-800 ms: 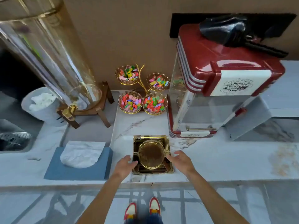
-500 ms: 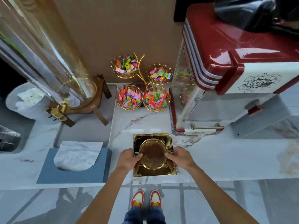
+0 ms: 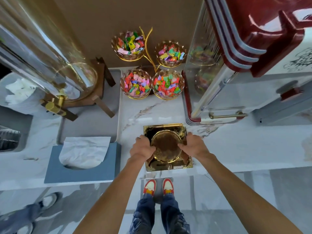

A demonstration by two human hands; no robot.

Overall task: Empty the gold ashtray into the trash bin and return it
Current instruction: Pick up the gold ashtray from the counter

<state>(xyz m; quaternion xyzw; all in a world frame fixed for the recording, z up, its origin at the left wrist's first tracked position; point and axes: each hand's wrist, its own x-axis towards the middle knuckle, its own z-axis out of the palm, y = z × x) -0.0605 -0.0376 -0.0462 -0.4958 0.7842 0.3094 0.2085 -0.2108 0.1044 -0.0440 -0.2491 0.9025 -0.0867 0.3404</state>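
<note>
I have both hands on the gold ashtray (image 3: pixel 166 146), one on each side: my left hand (image 3: pixel 142 147) clamps the left edge of the round bowl and my right hand (image 3: pixel 192 145) clamps the right edge, so each grip is pressed against the rim with the ashtray pinched between them. The ashtray lies directly between the two grips, neither hand nearer than the other. It is square at the base with a round dish in the middle, so no long axis matters. It sits on the tabletop (image 3: pixel 236 149) close to the near edge. I cannot tell whether it is lifted clear of the surface yet.

Straight ahead of the grips stand the candy bowls (image 3: pixel 151 84) on their gold stand. Just beyond my right grip is the red popcorn machine (image 3: pixel 253 56), the closest obstacle. Off my left grip lies the blue tissue holder (image 3: pixel 82 159), with the glass drink dispenser (image 3: pixel 50 56) farther on. I see no trash bin, so I judge the move is up and back towards me.
</note>
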